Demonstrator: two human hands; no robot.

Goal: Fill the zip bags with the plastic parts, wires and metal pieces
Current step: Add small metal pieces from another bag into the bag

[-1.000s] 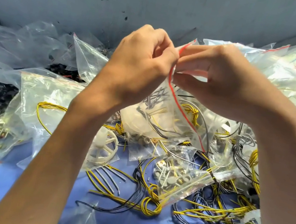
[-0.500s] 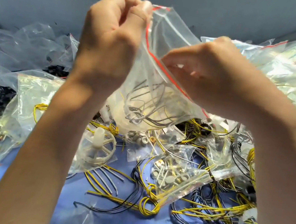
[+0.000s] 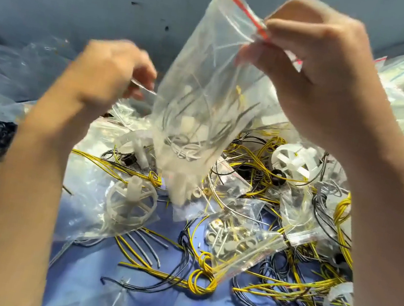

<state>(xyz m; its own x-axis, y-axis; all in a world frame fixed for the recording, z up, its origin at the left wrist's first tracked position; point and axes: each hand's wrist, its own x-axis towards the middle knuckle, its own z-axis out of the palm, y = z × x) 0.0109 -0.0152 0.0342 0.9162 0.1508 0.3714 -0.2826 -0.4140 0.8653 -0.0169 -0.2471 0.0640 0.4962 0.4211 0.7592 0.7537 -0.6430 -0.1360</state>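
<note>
Two hands pinched a wire-filled zip bag (image 3: pixel 207 79) raised above the littered blue table (image 3: pixel 86 277): the right hand (image 3: pixel 322 74) at its red seal, the blurred left hand (image 3: pixel 107 74) at its side edge.

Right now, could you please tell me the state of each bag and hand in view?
Held zip bag: raised, hanging, wires and plastic parts inside.
Right hand: pinches its red zip edge.
Left hand: blurred, fingers curled, hold unclear.
Metal-pieces bag: lying on table, filled.
Plastic wheel bag: lying on table, wheel inside.
</note>
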